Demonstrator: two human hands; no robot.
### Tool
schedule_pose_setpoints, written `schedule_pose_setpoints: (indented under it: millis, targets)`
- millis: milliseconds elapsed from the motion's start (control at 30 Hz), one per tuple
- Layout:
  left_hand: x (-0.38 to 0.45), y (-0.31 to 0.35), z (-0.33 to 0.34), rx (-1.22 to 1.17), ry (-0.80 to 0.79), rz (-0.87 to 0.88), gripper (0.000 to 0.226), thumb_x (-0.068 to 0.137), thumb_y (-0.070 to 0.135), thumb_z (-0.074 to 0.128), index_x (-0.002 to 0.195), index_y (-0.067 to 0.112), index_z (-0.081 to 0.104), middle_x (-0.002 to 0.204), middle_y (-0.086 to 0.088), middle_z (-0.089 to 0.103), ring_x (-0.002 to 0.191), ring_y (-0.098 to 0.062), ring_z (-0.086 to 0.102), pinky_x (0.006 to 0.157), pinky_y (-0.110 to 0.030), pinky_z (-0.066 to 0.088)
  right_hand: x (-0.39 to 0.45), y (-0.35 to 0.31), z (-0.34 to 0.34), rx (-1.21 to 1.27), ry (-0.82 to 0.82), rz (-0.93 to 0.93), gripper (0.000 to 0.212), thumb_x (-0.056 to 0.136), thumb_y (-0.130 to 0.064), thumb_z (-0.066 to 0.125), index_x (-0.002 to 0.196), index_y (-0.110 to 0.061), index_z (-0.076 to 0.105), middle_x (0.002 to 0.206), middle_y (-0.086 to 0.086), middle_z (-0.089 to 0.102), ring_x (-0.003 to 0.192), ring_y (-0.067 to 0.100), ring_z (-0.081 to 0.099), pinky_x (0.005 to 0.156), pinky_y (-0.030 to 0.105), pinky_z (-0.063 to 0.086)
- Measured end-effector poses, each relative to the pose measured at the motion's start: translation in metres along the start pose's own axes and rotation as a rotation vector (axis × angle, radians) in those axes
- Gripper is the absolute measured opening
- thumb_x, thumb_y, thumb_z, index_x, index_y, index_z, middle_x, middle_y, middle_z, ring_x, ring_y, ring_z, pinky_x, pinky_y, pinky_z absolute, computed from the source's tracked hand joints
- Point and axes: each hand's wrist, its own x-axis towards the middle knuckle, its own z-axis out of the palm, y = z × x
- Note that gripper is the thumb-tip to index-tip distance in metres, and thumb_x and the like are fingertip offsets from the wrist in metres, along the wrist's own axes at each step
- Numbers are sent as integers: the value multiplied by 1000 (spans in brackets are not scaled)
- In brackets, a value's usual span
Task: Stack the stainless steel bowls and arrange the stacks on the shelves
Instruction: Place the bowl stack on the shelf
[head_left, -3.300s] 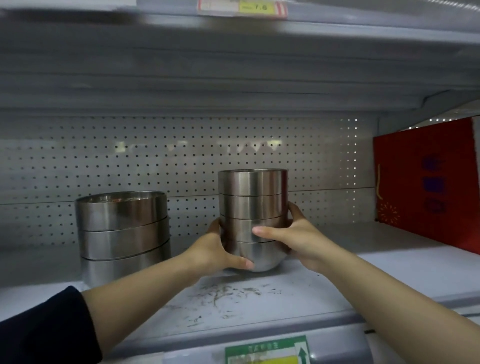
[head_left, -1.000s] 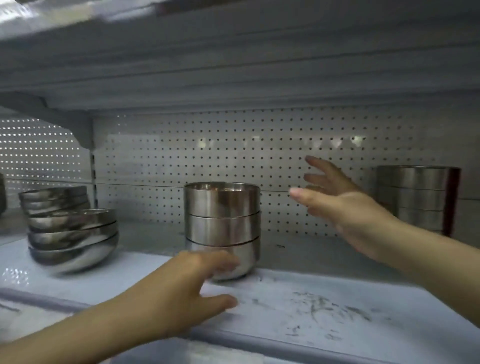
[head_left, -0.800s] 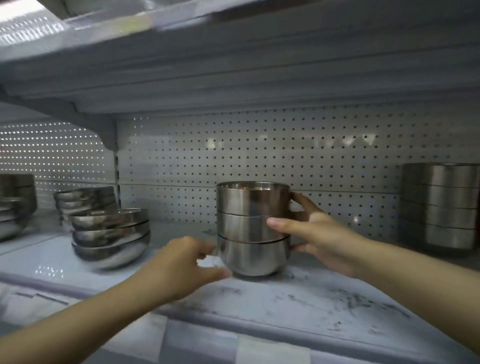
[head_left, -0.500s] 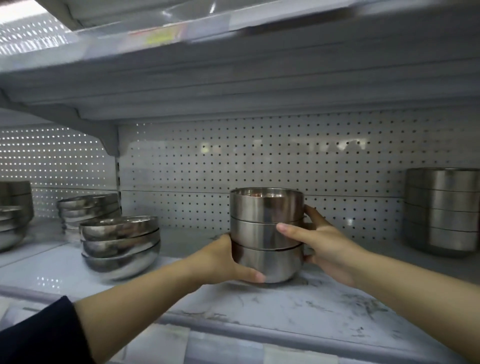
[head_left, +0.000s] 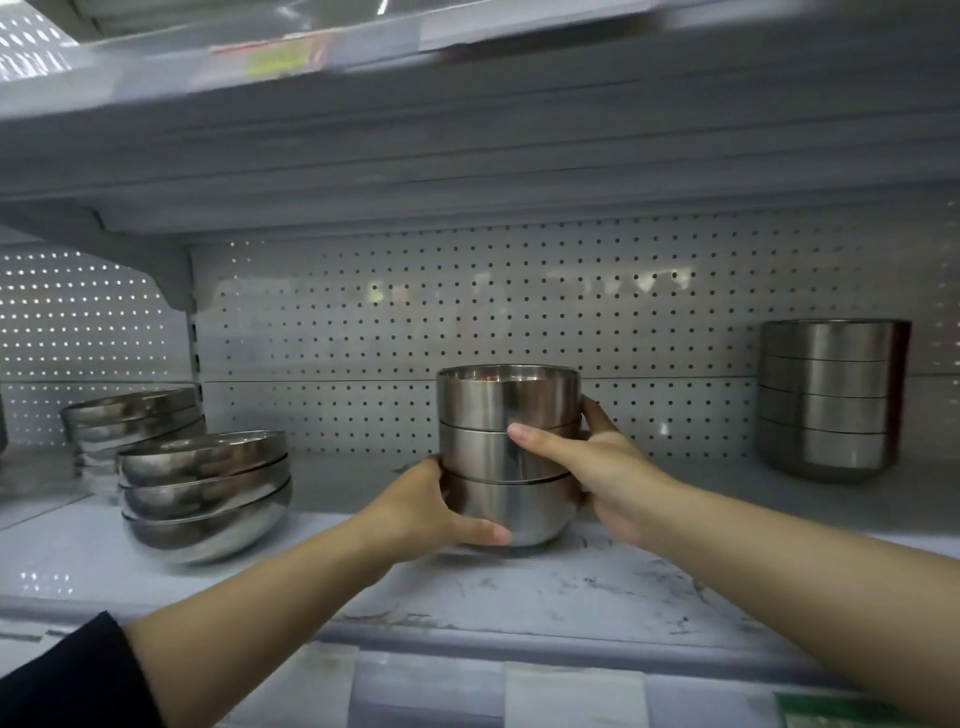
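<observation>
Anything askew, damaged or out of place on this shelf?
The front wide-bowl stack on the left sits tilted, its bowls leaning rather than level. The shelf surface is scuffed with dark marks in front of the held stack. The tall stack at right stands straight.

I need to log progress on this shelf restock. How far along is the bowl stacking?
Done: a four-bowl stack stands at the right of the shelf, and two stacks of wide bowls sit at the left. In hand: the left hand and right hand grip a three-bowl stack at the middle. Left: placing that stack. Whether more bowls wait out of view cannot be told.
</observation>
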Motion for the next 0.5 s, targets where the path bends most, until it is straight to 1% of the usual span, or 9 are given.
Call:
schedule_pose_setpoints:
  millis: [67,133,200,267,333,367,433,500]
  targets:
    - [6,6,5,8,-1,5,79,49,38,88,119,28,51,99,24,59,89,11,53,62,-6,39,2,-3,-9,-32,19,0,94,26,-56,83,113,-36,53,106,-12,65,95,6,60,66,22,47]
    - [17,18,12,24,-5,15,74,51,39,87,115,31,50,93,27,57,83,13,52,57,-4,38,7,-9,-24,-50,41,-15,95,24,-57,82,112,-36,53,107,-13,65,95,7,60,65,23,45]
    - [33,33,22,55,-4,41,70,53,39,87,110,35,47,88,28,55,77,14,51,52,-2,39,13,-19,-44,-58,59,-36,84,26,-56,82,104,-40,53,102,-16,64,91,5,60,61,22,43]
    - [56,49,34,31,-40,79,68,54,32,88,107,33,46,86,27,55,75,14,53,53,-2,42,20,-26,-68,-64,86,-54,79,29,-54,82,101,-40,52,98,-17,63,88,5,59,59,23,43]
    - [80,63,51,54,-93,110,62,58,26,87,102,34,44,81,29,53,66,18,54,50,0,42,28,-27,-94,-60,111,-60,82,33,-51,83,107,-37,51,101,-15,62,90,8,58,62,27,47]
    - [91,68,61,84,-115,119,59,59,28,86,100,36,44,80,30,52,64,19,52,49,1,41,32,-25,-108,-50,115,-61,80,35,-49,84,108,-36,52,103,-13,63,91,9,60,64,29,48]
    - [112,74,80,113,-150,115,56,59,34,85,97,42,44,80,32,52,65,21,49,49,0,41,40,-19,-130,-29,123,-64,70,40,-44,85,103,-38,56,102,-13,66,91,7,62,65,29,50]
    - [132,74,99,87,-175,90,54,56,33,86,91,43,47,74,33,57,63,21,53,48,1,40,50,-9,-151,-23,146,-63,68,43,-41,86,104,-38,56,105,-11,66,94,9,62,72,32,51]
